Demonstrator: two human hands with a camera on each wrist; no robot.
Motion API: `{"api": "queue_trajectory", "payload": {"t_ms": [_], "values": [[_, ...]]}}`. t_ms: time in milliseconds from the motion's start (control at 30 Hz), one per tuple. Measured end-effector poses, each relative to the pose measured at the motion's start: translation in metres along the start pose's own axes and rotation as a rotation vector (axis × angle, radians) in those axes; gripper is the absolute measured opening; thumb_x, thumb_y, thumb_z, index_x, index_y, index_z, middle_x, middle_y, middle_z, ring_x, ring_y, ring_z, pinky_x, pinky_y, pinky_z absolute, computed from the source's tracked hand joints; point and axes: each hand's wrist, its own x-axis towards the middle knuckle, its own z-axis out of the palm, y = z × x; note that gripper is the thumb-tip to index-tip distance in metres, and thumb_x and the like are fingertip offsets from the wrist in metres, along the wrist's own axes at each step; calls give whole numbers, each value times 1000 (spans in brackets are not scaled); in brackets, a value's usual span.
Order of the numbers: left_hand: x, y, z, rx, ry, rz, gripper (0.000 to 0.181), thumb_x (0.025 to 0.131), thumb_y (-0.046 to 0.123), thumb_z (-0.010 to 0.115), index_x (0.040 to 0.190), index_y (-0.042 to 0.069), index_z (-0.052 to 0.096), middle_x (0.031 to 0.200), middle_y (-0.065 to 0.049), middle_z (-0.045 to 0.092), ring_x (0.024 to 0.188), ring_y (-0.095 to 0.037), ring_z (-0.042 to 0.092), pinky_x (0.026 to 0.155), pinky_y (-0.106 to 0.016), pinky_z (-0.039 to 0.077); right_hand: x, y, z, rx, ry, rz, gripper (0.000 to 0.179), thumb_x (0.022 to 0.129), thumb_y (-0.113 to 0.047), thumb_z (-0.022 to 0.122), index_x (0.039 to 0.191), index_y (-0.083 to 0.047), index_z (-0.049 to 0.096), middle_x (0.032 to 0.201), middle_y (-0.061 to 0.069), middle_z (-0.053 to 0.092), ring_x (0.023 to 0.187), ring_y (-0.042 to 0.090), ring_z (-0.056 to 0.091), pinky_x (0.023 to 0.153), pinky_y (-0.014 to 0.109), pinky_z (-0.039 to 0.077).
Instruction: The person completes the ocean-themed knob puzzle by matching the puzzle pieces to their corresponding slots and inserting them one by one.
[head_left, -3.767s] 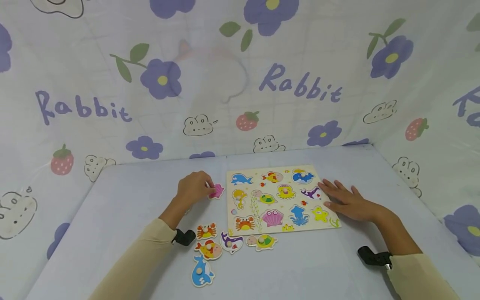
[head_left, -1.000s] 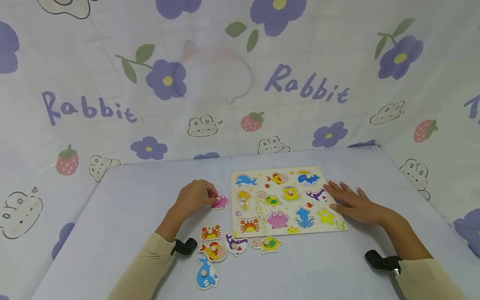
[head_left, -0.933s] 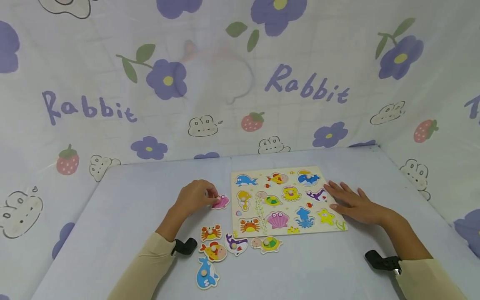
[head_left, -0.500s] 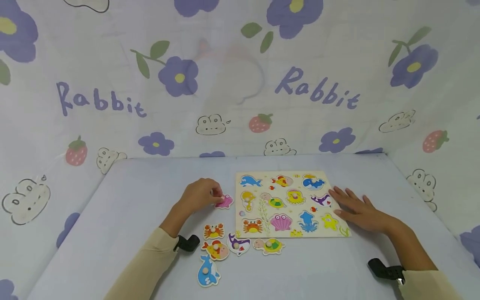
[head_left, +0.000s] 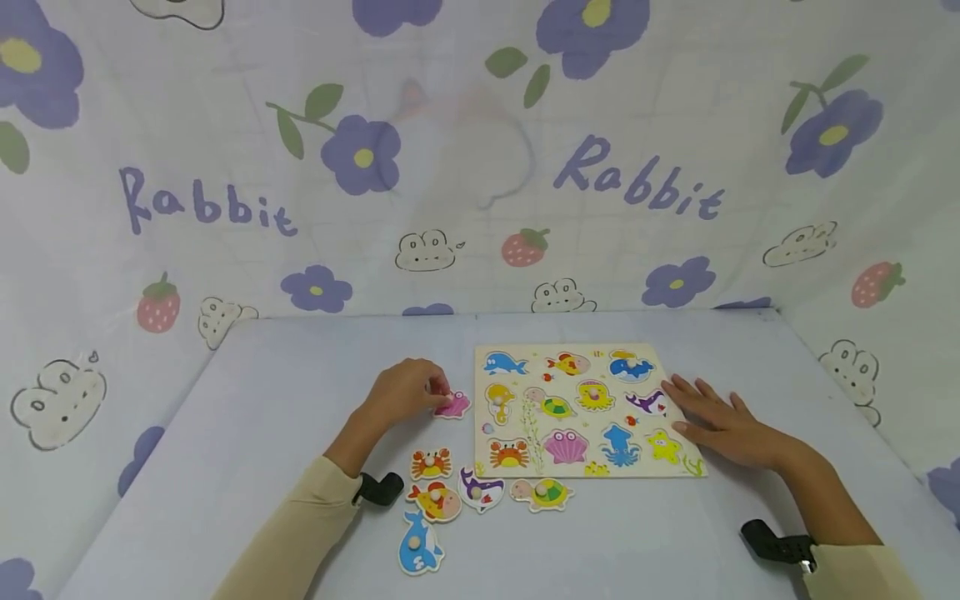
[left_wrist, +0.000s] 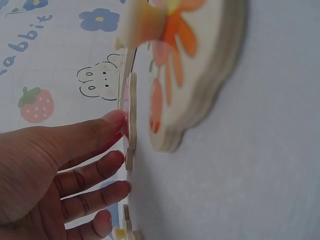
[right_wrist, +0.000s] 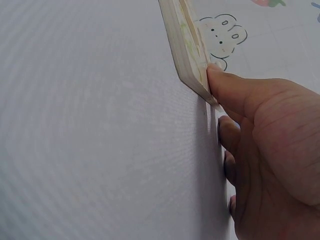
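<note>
My left hand [head_left: 408,392] pinches a pink shell puzzle piece [head_left: 454,406] between thumb and fingertips, just left of the wooden puzzle board [head_left: 592,471]. The piece lies flat or nearly flat on the table; its knob is hidden by the fingers. From the left wrist, the thumb [left_wrist: 112,120] presses the face of the upright-looking shell piece [left_wrist: 132,120]. My right hand [head_left: 738,425] rests on the right border of the board with straight, spread fingers. Its thumb [right_wrist: 220,82] touches the board's corner [right_wrist: 187,75] in the right wrist view.
Below the board lie knobbed pieces: a crab [head_left: 431,463], a fish [head_left: 435,502], a purple whale [head_left: 481,492], a turtle [head_left: 542,495] and a blue whale [head_left: 421,546]. Another piece [left_wrist: 127,225] sits beyond the left fingers. A printed curtain [head_left: 465,192] backs the table.
Since the oldest frame, my left hand has brought the shell piece slightly nearer the table's front. My right hand stays on the board. The head view has shifted a little.
</note>
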Motion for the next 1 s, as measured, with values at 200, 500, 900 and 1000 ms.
{"api": "queue_trajectory", "payload": {"t_ms": [200, 500, 900, 1000], "values": [[-2, 3, -4, 2, 12, 24, 12, 89, 29, 81, 91, 20, 74, 80, 8, 62, 79, -14, 54, 71, -30, 47, 0, 2, 0, -6, -3, 5, 73, 101, -46, 55, 162, -22, 23, 168, 17, 10, 151, 49, -6, 109, 73, -15], [-15, 42, -26, 22, 0, 109, 14, 89, 33, 80, 93, 21, 73, 81, 9, 62, 76, -14, 54, 65, -28, 47, 0, 1, 3, 9, 0, -3, 73, 101, -46, 55, 162, -18, 24, 168, 20, 10, 151, 50, -6, 109, 73, -15], [-9, 103, -8, 91, -65, 203, 18, 89, 42, 78, 91, 25, 72, 79, 13, 60, 76, -9, 55, 67, -27, 46, -1, -2, 0, 17, 2, 8, 72, 101, -44, 56, 161, -17, 25, 167, 20, 10, 150, 51, -6, 109, 73, -15], [-7, 113, 3, 99, -75, 198, 19, 88, 44, 77, 91, 26, 73, 76, 13, 59, 75, -8, 54, 65, -26, 45, -1, -2, -1, 17, 1, 3, 72, 101, -43, 56, 161, -17, 26, 167, 20, 10, 150, 51, -6, 109, 73, -15]]}}
